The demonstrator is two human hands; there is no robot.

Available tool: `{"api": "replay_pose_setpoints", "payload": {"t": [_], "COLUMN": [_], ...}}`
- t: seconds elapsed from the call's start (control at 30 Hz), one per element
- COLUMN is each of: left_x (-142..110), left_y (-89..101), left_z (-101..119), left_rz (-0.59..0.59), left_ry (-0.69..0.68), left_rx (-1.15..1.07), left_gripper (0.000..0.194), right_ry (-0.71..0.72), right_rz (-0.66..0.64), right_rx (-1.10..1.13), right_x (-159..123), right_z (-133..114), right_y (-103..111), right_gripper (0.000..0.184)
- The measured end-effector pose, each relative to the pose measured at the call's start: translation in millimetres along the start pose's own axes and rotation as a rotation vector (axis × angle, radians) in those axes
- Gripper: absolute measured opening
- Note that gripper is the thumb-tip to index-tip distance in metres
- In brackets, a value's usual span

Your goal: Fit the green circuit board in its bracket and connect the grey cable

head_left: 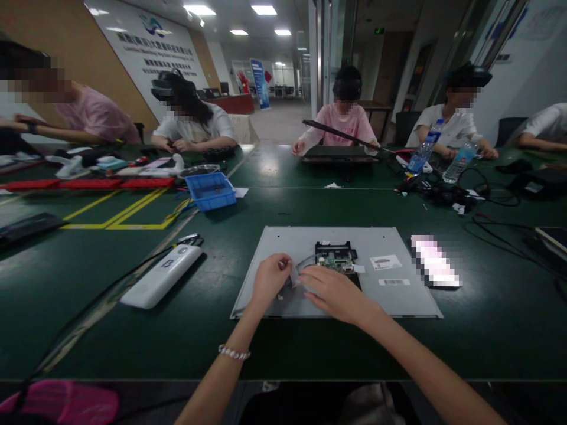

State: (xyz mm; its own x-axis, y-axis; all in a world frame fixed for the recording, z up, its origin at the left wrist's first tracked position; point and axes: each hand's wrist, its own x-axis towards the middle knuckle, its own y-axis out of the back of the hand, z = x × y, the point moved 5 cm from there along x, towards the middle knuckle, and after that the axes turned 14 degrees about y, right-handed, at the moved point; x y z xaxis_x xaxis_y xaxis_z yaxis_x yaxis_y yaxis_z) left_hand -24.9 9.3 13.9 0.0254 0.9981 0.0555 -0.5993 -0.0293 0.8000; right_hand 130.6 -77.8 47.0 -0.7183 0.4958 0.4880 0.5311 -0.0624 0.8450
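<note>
A grey metal-backed display panel (305,308) lies flat on the table in front of me, with a green circuit board (336,262) in a black bracket at its middle. A thin grey cable (306,260) runs from the board toward my hands. My left hand (271,277) is above the panel's left part, thumb and fingers pinched at a pale, translucent strip (295,275), perhaps tape around the cable. From the right, my right hand (333,289) reaches over the panel, its fingers stretched out and tips close against the strip. Small connector ends (280,295) show below my left fingers.
A white power bank (163,277) with a black cable lies left of the panel, a phone (436,261) right of it. Farther off are a blue bin (211,192), water bottles (460,160) and tangled black cables (436,192). Several people sit across the table.
</note>
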Motion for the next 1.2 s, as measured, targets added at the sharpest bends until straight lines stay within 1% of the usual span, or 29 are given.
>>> {"api": "replay_pose_setpoints", "payload": {"t": [0.1, 0.23, 0.3, 0.37, 0.43, 0.5, 0.6, 0.73, 0.8, 0.87, 1.03, 1.13, 1.2], "left_x": [-1.4, -1.7, -3.9, -9.5, -17.6, -26.7, -39.3, -47.4, -48.1, -47.8, -46.7, -46.7, -46.2], "left_y": [-0.9, -1.8, 3.0, 10.2, 13.8, 12.0, 3.8, -6.1, -8.9, -10.9, -14.7, -16.0, -16.3], "left_z": [-2.6, -3.5, 2.3, 12.3, 22.5, 28.5, 28.4, 20.3, 16.5, 13.2, 6.5, 8.0, 10.3], "left_rz": [0.020, 0.038, 0.109, 0.202, 0.229, 0.188, 0.110, 0.056, 0.041, 0.033, 0.018, 0.012, 0.007], "left_ry": [-0.028, -0.032, -0.066, -0.131, -0.194, -0.220, -0.214, -0.178, -0.167, -0.164, -0.150, -0.166, -0.167], "left_rx": [0.020, 0.053, 0.068, 0.098, 0.168, 0.261, 0.367, 0.380, 0.369, 0.374, 0.417, 0.441, 0.459], "left_gripper": [0.018, 0.017, 0.021, 0.026, 0.023, 0.019, 0.018, 0.023, 0.026, 0.028, 0.033, 0.034, 0.033], "right_ry": [0.051, 0.054, 0.049, 0.044, 0.036, 0.027, 0.019, 0.018, 0.010, -0.007, -0.081, -0.136, -0.176], "right_rz": [-0.049, -0.082, -0.100, -0.112, -0.121, -0.128, -0.131, -0.150, -0.166, -0.181, -0.207, -0.201, -0.194], "right_rx": [-0.037, -0.030, -0.024, -0.020, -0.016, -0.010, -0.002, 0.014, 0.034, 0.057, 0.114, 0.125, 0.127], "right_x": [5.8, 5.1, 3.7, 2.5, 1.7, 1.4, 1.2, -0.8, -3.0, -6.0, -14.0, -17.3, -19.3], "right_z": [-8.1, -11.7, -12.2, -12.4, -12.1, -11.5, -11.2, -13.8, -16.3, -19.4, -29.9, -38.2, -43.4], "right_y": [-14.4, -26.4, -30.1, -32.7, -34.9, -37.1, -39.9, -41.1, -40.1, -38.7, -40.0, -43.6, -45.7], "right_gripper": [0.031, 0.028, 0.026, 0.026, 0.026, 0.027, 0.030, 0.036, 0.043, 0.055, 0.081, 0.090, 0.091]}}
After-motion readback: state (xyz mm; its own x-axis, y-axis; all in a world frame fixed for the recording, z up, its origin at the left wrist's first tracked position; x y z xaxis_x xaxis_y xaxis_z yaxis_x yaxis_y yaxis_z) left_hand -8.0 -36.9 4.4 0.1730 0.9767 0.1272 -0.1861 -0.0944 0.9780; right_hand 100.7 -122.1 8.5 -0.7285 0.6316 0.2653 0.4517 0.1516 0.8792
